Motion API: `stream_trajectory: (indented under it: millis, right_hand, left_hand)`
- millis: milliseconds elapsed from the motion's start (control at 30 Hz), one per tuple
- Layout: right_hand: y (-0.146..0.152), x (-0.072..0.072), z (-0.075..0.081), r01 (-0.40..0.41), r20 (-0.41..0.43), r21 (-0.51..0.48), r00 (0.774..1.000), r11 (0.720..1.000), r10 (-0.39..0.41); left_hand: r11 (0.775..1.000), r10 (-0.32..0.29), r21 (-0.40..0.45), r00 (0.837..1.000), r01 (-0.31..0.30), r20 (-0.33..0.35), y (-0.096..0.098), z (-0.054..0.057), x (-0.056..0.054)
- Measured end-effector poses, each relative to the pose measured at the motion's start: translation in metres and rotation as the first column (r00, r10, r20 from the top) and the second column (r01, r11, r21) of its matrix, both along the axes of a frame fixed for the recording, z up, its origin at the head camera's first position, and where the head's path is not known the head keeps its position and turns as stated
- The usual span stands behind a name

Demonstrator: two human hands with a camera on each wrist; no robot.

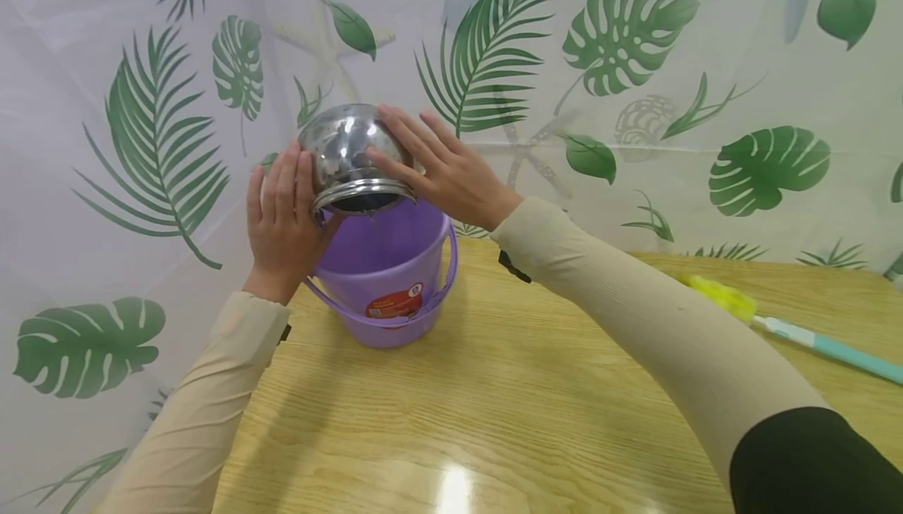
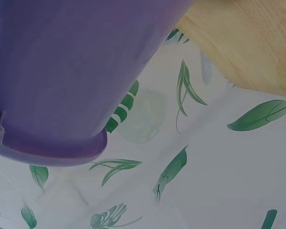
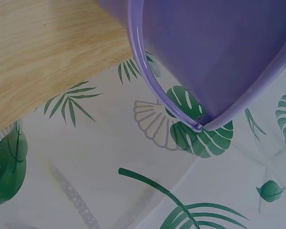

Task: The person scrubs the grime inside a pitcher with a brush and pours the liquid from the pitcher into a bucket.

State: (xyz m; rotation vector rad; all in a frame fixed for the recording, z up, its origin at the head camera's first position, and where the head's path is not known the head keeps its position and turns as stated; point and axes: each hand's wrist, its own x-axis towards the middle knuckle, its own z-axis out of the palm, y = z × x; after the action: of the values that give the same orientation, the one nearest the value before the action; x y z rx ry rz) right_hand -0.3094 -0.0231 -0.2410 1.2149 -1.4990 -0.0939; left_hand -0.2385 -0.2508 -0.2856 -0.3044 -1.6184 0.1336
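Observation:
A shiny steel bowl (image 1: 343,142) is tipped mouth down above a purple bucket (image 1: 381,259), its dark inside showing under the rolled rim. My left hand (image 1: 282,212) grips the bowl's left side, with the fingers up along the wall and the thumb tucked under the rim, mostly hidden. Against its right side lies my right hand (image 1: 447,173), fingers stretched out and touching the curved metal. Small drops hang below the rim. Both wrist views show the bucket (image 2: 71,81) close up, with its handle (image 3: 155,83) hanging down; neither hand appears there.
The bucket stands upright near the back left of a wooden table (image 1: 508,389), a red label (image 1: 395,304) on its front. A yellow-headed brush (image 1: 723,298) with a white and teal handle lies at the right. Behind hangs a leaf-patterned sheet (image 1: 635,114).

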Motion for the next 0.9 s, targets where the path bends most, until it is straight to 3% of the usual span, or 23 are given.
stream_trajectory:
  millis: [900]
  right_hand:
    - [-0.0012,0.0073,0.0093,-0.020,-0.023,-0.005,1.000,1.000,0.020]
  left_hand:
    - [1.000,-0.009,0.009,0.999,0.009,-0.054,-0.0016,0.0064,0.0025]
